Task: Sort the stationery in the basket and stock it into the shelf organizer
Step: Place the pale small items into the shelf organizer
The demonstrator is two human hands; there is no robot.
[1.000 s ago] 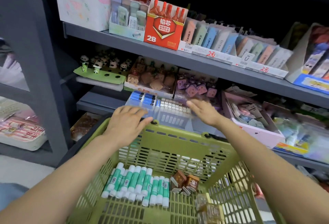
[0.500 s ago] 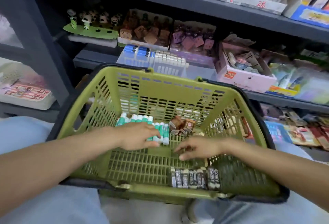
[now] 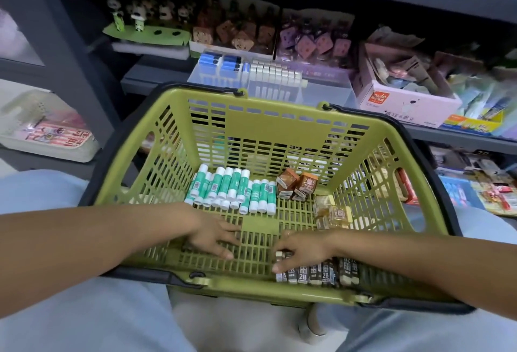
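A green slatted basket (image 3: 279, 105) rests across my knees. Inside lie a row of green-and-white glue sticks (image 3: 232, 187), brown sharpener boxes (image 3: 296, 185), clear amber packets (image 3: 333, 211) and dark 2B lead tubes (image 3: 321, 273) along the near wall. My left hand (image 3: 212, 234) lies flat on the basket floor with its fingers straight. My right hand (image 3: 302, 251) curls over the left end of the lead tubes, fingertips on one tube. The clear shelf organizer (image 3: 327, 91) stands on the shelf just behind the basket, holding blue and white items.
A pink cardboard box (image 3: 402, 105) of mixed goods sits right of the organizer. Display trays of panda, brown and purple toys (image 3: 237, 32) fill the shelf behind. A dark shelf post (image 3: 70, 52) rises at the left. More packets lie on the lower right shelf.
Both hands came back from the organizer down into the basket. The left hand slid off the glue sticks toward me; the right hand reached the lead tubes at the near wall.
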